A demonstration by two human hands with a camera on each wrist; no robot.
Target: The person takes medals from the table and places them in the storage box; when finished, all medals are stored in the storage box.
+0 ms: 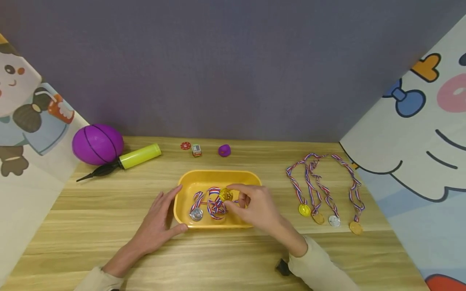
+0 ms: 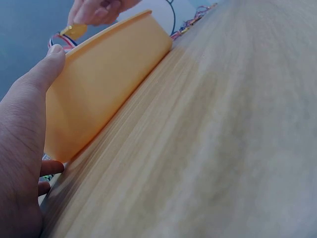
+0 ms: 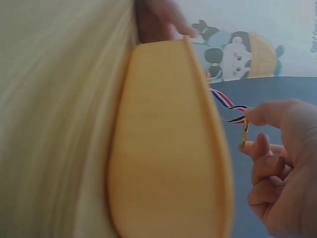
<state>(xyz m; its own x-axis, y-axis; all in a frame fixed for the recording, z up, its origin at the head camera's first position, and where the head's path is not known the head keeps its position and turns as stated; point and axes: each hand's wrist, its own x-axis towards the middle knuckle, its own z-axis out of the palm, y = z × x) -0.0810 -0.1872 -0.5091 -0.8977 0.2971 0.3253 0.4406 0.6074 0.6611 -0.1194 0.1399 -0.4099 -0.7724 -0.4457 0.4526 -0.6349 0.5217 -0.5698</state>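
Note:
My right hand (image 1: 260, 204) pinches a gold medal (image 1: 226, 195) between thumb and forefinger, over a yellow plastic tub (image 1: 218, 227). In the right wrist view the medal (image 3: 244, 133) is edge-on, its striped ribbon (image 3: 225, 99) trailing toward the tub. A silver medal (image 1: 196, 214) and tangled red, white and blue ribbons (image 1: 215, 208) lie inside the tub. At the tub's left end, my left hand (image 1: 156, 226) rests with fingers spread and fairly straight. Its thumb (image 2: 52, 62) is by the rim in the left wrist view.
Several ribboned medals (image 1: 334, 220) are laid out on the right. Behind the tub sit a red chip (image 1: 185, 146), a small box-like item (image 1: 196, 150) and a purple object (image 1: 224, 150). A purple ball (image 1: 98, 144) and yellow-green hand pump (image 1: 140, 157) stand at back left.

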